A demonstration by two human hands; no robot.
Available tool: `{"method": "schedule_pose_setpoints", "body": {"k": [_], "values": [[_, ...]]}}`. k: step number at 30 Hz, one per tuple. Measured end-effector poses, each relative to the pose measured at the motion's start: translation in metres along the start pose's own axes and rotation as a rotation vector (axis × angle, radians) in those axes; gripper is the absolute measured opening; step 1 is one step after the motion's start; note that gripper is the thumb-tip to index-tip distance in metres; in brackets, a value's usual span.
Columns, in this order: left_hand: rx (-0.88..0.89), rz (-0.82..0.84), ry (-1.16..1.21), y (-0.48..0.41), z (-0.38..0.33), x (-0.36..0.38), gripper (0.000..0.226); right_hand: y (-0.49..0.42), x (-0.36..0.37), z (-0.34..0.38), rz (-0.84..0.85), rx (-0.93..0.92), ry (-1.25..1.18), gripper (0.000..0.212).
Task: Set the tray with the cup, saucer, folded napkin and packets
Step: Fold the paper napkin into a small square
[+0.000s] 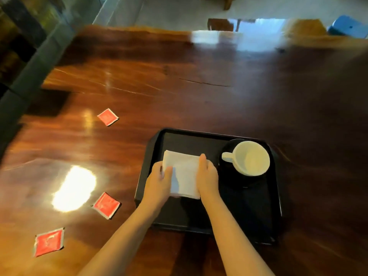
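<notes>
So the person is on the napkin step right now. Both hands are on the folded napkin (185, 168), which sits on the left half of the black tray (189, 139). The left hand (159, 180) pinches its left edge, thumb on top and fingers curled at the side. The right hand (207, 176) grips the right edge the same way, thumb laid along it. Can't tell if the near edge is fully down or a touch lifted.

The cup (251, 158) already stands on the saucer (239, 181) in the tray's far right corner, handle pointing left toward the napkin.

Next move, by the look of it: let go of the cloth and fetch the packets. Three of them lie out on the bench (179, 86), well left of the tray: one far (107, 116), one just beside the tray's near-left corner (106, 205), one nearest the person (49, 242). They're flat on a slick surface, so each probably needs a fingernail-type pinch at an edge.

Materials: the napkin is a soft white square with a fine weave, the tray matte and rimmed with rounded corners, the cup glossy cream ceramic, the saucer dark and round. The packets are thin red foil-ish squares with pale crimped borders, on glossy varnished wood.
</notes>
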State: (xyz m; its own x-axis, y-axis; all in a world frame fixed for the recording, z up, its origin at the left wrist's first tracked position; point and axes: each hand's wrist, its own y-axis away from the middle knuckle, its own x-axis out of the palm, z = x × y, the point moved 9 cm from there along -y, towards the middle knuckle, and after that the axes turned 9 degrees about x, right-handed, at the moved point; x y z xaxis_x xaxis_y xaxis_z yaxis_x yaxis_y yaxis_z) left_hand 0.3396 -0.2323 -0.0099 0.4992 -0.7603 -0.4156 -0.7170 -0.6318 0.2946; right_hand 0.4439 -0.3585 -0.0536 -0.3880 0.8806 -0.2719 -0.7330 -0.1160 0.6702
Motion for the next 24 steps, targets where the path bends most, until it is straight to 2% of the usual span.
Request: {"method": "schedule_pose_setpoints", "body": {"k": [3, 5, 7, 11, 14, 20, 24], "values": [[0.025, -0.034, 0.019, -0.024, 0.005, 0.0, 0.03, 0.004, 0.011, -0.014, 0.125, 0.007, 0.137, 0.037], [0.049, -0.002, 0.039, -0.042, 0.01, 0.01, 0.032, 0.005, 0.011, -0.017, 0.172, -0.011, 0.111, 0.04], [0.044, 0.035, 0.083, -0.056, 0.019, 0.02, 0.038, -0.003, 0.005, -0.017, 0.137, -0.026, 0.082, 0.044], [0.003, 0.158, 0.25, -0.066, 0.037, 0.032, 0.062, -0.026, -0.006, -0.009, -0.06, -0.085, 0.089, 0.046], [0.122, 0.209, 0.092, -0.071, 0.04, 0.036, 0.061, -0.032, -0.004, -0.002, -0.135, -0.151, 0.142, 0.046], [0.284, 0.082, -0.126, -0.07, 0.032, 0.038, 0.056, -0.021, 0.003, -0.004, -0.091, -0.292, 0.313, 0.06], [0.295, 0.059, -0.183, -0.066, 0.031, 0.04, 0.06, -0.023, -0.001, -0.01, -0.18, -0.323, 0.479, 0.058]]}}
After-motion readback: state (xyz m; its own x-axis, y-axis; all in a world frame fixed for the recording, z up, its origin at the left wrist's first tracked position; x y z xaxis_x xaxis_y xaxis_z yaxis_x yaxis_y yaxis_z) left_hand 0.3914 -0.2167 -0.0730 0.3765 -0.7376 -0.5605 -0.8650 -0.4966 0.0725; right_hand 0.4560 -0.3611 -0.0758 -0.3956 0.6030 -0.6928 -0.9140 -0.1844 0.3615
